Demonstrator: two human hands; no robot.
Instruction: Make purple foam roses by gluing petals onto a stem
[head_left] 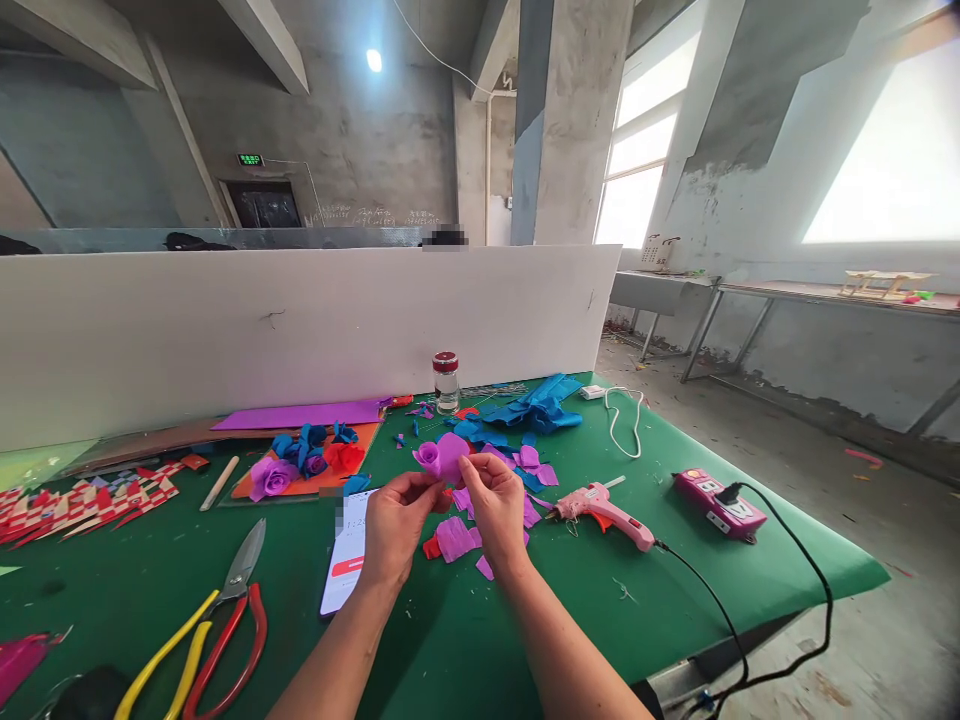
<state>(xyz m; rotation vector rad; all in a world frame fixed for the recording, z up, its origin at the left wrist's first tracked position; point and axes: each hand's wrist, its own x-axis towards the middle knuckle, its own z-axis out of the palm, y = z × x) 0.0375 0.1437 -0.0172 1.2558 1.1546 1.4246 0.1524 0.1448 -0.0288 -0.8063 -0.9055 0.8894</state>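
Above the green table (585,620) I hold a small purple paper flower (427,457) with a rolled centre. My left hand (397,525) is closed, its fingertips pinching the flower's base. A wide purple paper petal (452,455) stands at the flower's right side, and my right hand (499,500) pinches its edge. The join between petal and flower is partly hidden by my fingers. Below and behind my hands lie loose purple petals (454,540) and crumpled blue paper (536,405). A pink glue gun (604,512) lies to the right of my right hand.
Left of my hands are a phone (345,575), red-handled scissors (244,630), a yellow-handled tool (169,650) and paper roses (274,478). A lidded jar (445,385) stands before the white partition (337,320). At right, a corded power strip (720,508) sits near the table edge.
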